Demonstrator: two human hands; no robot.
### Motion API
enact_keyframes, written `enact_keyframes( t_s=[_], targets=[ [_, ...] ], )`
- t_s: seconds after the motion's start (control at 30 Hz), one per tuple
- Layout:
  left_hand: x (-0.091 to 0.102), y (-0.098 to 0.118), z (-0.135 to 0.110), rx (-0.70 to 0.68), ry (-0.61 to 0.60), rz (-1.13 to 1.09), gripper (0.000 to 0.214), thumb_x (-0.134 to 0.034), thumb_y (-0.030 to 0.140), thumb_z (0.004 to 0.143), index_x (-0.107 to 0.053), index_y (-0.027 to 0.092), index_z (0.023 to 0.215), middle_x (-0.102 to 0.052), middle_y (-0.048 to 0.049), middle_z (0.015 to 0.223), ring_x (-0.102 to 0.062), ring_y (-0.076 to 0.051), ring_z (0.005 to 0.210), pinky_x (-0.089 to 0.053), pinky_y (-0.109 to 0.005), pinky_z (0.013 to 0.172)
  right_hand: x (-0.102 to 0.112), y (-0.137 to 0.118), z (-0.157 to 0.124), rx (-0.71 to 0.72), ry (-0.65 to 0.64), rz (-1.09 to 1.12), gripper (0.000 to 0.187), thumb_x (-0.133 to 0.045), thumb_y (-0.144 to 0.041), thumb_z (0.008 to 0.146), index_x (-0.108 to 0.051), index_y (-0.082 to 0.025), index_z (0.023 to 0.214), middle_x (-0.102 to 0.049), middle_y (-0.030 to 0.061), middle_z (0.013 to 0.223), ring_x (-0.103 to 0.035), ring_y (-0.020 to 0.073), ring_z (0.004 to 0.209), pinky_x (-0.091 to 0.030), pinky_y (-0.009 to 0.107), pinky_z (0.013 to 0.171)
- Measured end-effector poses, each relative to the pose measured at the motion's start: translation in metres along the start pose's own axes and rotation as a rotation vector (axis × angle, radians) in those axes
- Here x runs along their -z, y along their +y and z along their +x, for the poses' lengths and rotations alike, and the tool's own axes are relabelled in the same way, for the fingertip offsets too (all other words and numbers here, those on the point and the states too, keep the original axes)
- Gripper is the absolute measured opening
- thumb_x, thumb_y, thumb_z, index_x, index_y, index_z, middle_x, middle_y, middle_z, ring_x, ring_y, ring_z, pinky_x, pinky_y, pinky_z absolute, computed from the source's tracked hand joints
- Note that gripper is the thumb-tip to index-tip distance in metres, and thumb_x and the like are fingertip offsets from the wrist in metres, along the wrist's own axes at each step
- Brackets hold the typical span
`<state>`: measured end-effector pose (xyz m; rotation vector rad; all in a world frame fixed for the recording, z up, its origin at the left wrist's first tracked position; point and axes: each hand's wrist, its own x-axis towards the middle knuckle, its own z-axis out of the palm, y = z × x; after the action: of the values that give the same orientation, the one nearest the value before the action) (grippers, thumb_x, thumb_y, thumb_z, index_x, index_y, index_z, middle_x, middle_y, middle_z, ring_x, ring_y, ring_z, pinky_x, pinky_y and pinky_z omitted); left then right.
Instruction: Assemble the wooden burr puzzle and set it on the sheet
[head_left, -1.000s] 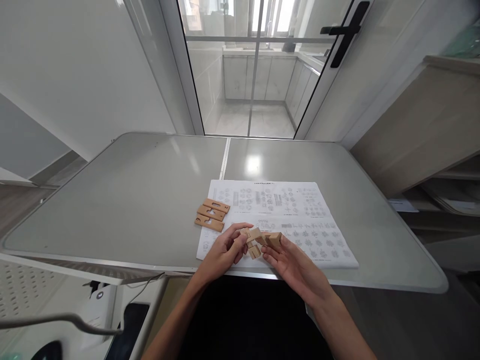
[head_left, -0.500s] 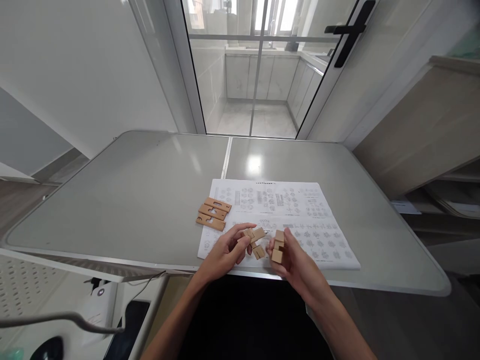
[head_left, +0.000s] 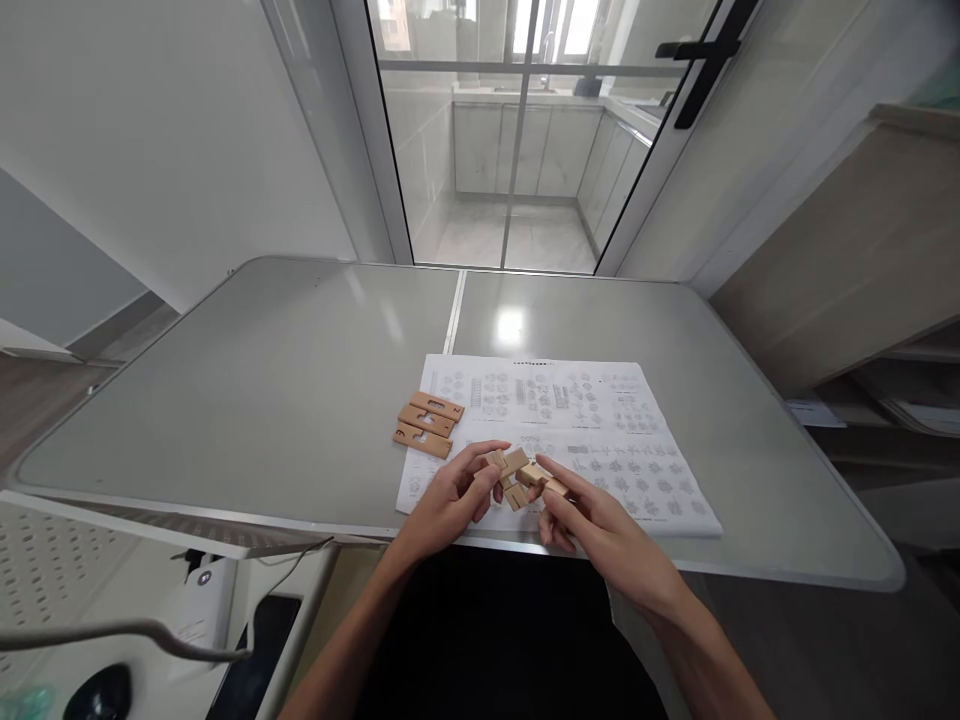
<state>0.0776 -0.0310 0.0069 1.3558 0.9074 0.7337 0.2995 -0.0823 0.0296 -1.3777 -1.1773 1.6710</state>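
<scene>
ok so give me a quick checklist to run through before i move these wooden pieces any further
1. Left hand has a grip on its wooden pieces: ok, pinched between thumb and fingers.
2. Right hand has a grip on its wooden block: ok, held between thumb and fingers.
3. Block and left-hand pieces touching: cannot tell, they are very close in this view.
4. Printed sheet fully uncovered: not ok, the hands and pieces hide part of its lower area.
5. Three flat wooden plates clear of both hands: ok, they lie across the sheet's left edge.
</scene>
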Motion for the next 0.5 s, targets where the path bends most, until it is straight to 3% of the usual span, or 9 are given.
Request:
enact_keyframes(
  t_s=[0.1, 0.2, 0.5],
  targets=[
    [-0.0003, 0.0001, 0.0000, 0.002, -0.003, 0.000, 0.047, -0.052, 0.051, 0.107, -0.057, 0.022, 0.143, -0.054, 0.0041, 0.078, -0.041, -0.008, 0.057, -0.038, -0.023, 0.056, 0.0003, 0.0000, -0.0008, 0.043, 0.040, -0.233, 0.064, -0.045, -0.057, 0.107, -0.046, -0.016, 0.156, -0.070, -0.0002, 0.071, -0.052, 0.0180, 0.058, -0.045, 0.034, 0.064],
    [-0.0010, 0.0012, 0.0000, -0.004, 0.003, 0.016, 0.047, -0.052, 0.051, 0.107, -0.057, 0.020, 0.142, -0.056, 0.0035, 0.078, -0.042, -0.008, 0.057, -0.038, -0.023, 0.057, -0.0029, -0.0033, -0.0013, 0.107, 0.072, -0.359, 0.050, -0.045, -0.057, 0.108, -0.061, -0.019, 0.136, -0.070, -0.0004, 0.069, -0.057, 0.0189, 0.060, -0.045, 0.033, 0.066],
    [-0.0023, 0.0025, -0.0003, -0.027, 0.002, 0.059, 0.048, -0.052, 0.050, 0.107, -0.058, 0.019, 0.142, -0.058, 0.0026, 0.078, -0.045, -0.010, 0.060, -0.041, -0.025, 0.061, -0.0065, -0.0062, 0.0010, 0.193, 0.243, -0.199, 0.044, -0.058, -0.065, 0.101, -0.070, -0.022, 0.097, -0.061, 0.0006, 0.078, -0.054, 0.0170, 0.071, -0.046, 0.029, 0.067]
  ],
)
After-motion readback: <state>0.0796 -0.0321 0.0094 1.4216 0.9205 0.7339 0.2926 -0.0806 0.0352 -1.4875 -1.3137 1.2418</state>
